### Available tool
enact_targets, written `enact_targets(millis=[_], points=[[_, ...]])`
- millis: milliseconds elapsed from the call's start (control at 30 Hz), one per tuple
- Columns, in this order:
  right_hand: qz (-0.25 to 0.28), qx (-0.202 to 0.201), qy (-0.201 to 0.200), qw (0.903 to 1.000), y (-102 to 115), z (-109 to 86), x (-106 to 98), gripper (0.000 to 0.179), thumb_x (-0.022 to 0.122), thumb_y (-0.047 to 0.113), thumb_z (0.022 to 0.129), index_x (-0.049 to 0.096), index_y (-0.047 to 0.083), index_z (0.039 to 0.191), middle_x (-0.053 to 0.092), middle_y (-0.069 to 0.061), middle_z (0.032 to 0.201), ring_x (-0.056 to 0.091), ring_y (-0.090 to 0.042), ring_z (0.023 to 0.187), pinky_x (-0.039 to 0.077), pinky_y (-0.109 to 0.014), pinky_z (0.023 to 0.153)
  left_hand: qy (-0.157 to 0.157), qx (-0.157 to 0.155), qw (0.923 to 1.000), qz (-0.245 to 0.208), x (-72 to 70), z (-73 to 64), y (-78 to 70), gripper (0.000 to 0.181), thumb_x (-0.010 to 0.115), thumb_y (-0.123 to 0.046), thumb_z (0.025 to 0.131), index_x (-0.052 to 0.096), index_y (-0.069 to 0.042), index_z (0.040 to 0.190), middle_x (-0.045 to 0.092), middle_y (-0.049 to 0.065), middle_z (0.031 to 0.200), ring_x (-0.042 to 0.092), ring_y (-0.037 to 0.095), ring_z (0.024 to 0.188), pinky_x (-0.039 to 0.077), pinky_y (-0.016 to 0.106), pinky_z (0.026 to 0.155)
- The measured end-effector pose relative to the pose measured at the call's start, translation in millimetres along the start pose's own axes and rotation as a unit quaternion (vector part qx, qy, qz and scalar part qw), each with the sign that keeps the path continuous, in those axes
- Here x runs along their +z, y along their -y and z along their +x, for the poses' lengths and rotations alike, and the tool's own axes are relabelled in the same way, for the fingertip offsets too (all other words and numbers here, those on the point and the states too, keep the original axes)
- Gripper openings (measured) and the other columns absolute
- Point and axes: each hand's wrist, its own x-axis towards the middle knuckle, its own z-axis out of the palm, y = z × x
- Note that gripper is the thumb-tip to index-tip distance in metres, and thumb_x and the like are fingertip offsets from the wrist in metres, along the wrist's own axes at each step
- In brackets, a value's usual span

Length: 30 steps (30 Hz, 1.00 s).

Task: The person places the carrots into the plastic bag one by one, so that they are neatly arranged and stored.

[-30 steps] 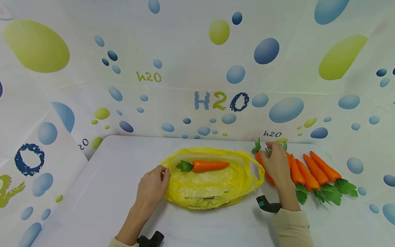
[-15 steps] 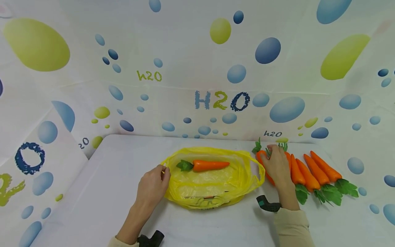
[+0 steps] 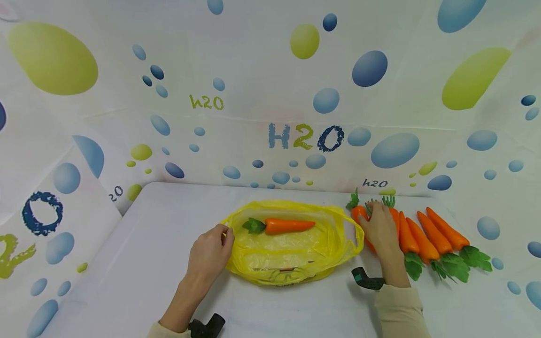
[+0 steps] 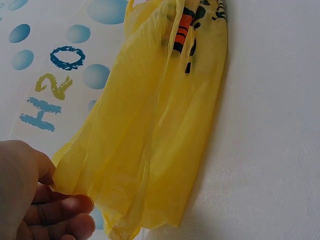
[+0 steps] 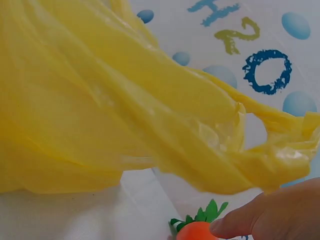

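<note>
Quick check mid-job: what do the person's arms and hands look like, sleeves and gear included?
The left hand and right hand are gloveless. The left sleeve and right sleeve are pale beige fabric. Each wrist wears a curved black device; the right one has a small teal patch. No cables show.

Right hand slightly lower
</note>
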Motion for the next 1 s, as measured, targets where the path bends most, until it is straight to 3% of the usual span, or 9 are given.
enact_targets(millis=[167,667,1000], points=[[-0.002,0.005,0.007,1.0000,0.1,0.6,-0.1,0.056,0.058,0.024,0.099,0.041,-0.007,0.143,0.044,-0.033,0.140,0.046,-0.048,0.122,0.039,-0.063,0.109,0.002,-0.001,1.0000,0.001,-0.4,1.0,-0.4,0.020,0.060,-0.017,0.097,0.068,0.000,0.093,0.056,0.004,0.063,0.042,0.012,0.050,0.039,0.021,0.048],[-0.018,-0.009,0.013,0.9997,-1.5,-0.7,3.3,0.047,0.060,0.017,0.097,0.050,-0.010,0.135,0.054,-0.032,0.125,0.054,-0.045,0.110,0.047,-0.059,0.099,-0.008,0.006,0.9999,0.001,0.2,-0.5,1.5,0.019,0.061,-0.016,0.097,0.068,0.000,0.092,0.057,0.004,0.063,0.042,0.011,0.049,0.039,0.020,0.048],[-0.034,-0.022,0.024,0.9989,-1.9,-0.2,5.7,0.048,0.059,0.014,0.097,0.049,-0.013,0.136,0.055,-0.034,0.125,0.053,-0.045,0.108,0.045,-0.061,0.102,-0.011,0.007,0.9999,0.001,0.7,0.1,1.5,0.019,0.061,-0.016,0.097,0.068,0.000,0.091,0.058,0.004,0.064,0.043,0.011,0.050,0.040,0.021,0.049]])
